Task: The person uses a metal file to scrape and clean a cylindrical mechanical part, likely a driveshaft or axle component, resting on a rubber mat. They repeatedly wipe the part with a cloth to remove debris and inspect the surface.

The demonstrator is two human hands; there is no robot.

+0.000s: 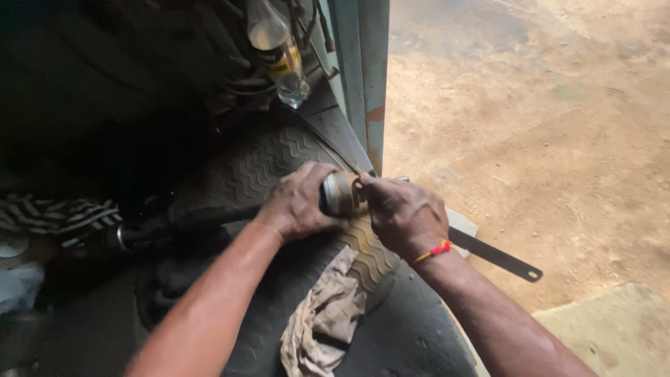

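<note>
Far left there's a striped black-and-white cloth (52,213) bunched up in the dark, hard to make out much else around it. From there a long black shaft (188,220) runs across to the right, lying over an old tyre (272,160) with a wavy tread pattern.

The left hand (296,202) is wrapped around the shaft right where it meets the metal joint (340,193), fingers curled tight and pressed together on it. The joint is a stubby greyish-tan cylinder sitting between both hands, resting on top of the tyre tread.

The right hand (405,216) comes in from the other side, fingers closed and pinching at the end face of the joint. I can't tell if there's some small part under the fingertips. A red and yellow thread (433,251) is tied around that wrist.

Below the hands a dirty beige rag (324,318) is draped over the tyre. Up top a clear plastic bottle (279,52) is tucked in among some dark junk. A flat dark metal bar (495,255) with a hole at its tip pokes out from behind the right wrist, over the sandy dirt ground (544,126) on the right.
</note>
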